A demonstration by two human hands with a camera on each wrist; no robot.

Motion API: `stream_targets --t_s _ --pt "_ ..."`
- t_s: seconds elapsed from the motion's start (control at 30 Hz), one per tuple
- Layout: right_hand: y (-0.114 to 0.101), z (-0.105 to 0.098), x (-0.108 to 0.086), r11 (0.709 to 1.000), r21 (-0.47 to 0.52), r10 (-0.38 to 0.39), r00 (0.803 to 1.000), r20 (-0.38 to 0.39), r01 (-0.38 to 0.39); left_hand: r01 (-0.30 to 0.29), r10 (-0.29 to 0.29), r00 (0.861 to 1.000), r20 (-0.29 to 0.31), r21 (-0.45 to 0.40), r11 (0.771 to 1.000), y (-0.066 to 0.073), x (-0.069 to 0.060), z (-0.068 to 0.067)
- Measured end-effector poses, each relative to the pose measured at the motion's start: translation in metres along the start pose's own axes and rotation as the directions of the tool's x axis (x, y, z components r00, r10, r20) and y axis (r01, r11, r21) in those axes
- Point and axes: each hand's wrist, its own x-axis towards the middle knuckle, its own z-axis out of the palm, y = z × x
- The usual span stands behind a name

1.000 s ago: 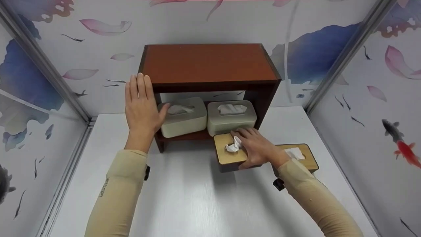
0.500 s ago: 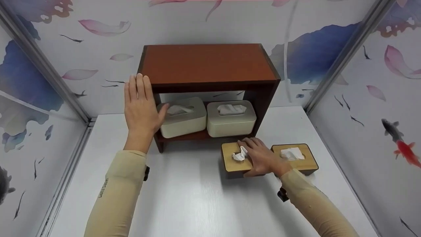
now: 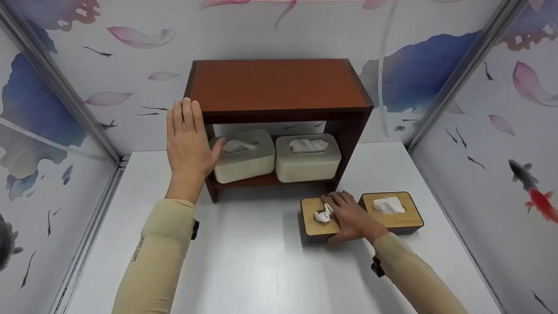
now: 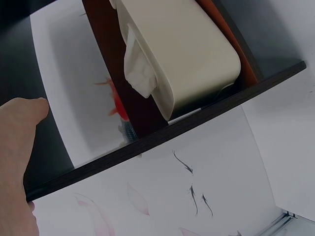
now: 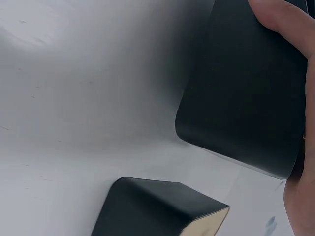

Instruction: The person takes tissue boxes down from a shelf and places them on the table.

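Note:
My right hand (image 3: 351, 218) grips a black tissue box with a light wooden lid (image 3: 311, 216), its fingers and thumb spanning the box from back to front. In the right wrist view the box's dark side (image 5: 241, 93) shows, with my thumb against it. A second tissue box with a wooden lid (image 3: 405, 213) stands on the table just to the right. My left hand (image 3: 187, 144) rests against the left front edge of a reddish-brown shelf (image 3: 279, 85), fingers straight. On the shelf's lower board sit two cream tissue boxes, the left one (image 3: 244, 163) slightly turned, the right one (image 3: 308, 168) squarer.
The white table (image 3: 253, 257) reaches forward under the shelf. Patterned white wall panels (image 3: 279, 35) enclose it at the back and both sides, with metal corner posts (image 3: 462, 65) between them.
My right hand has moved the held tissue box toward me and slightly right, away from the shelf front. The left hand has stayed put on the shelf.

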Motion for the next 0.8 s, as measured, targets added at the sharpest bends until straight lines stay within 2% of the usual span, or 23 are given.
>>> stream_targets --t_s 0.33,0.8 --pt "0.010 0.011 -0.001 1.000 0.007 -0.029 0.999 -0.040 0.029 0.001 -0.001 1.000 0.002 0.011 1.000 0.000 0.000 0.000" --pt "0.028 0.020 0.001 1.000 0.024 0.011 1.000 -0.020 -0.010 -0.002 0.003 1.000 -0.014 0.025 1.000 0.000 0.001 0.001"
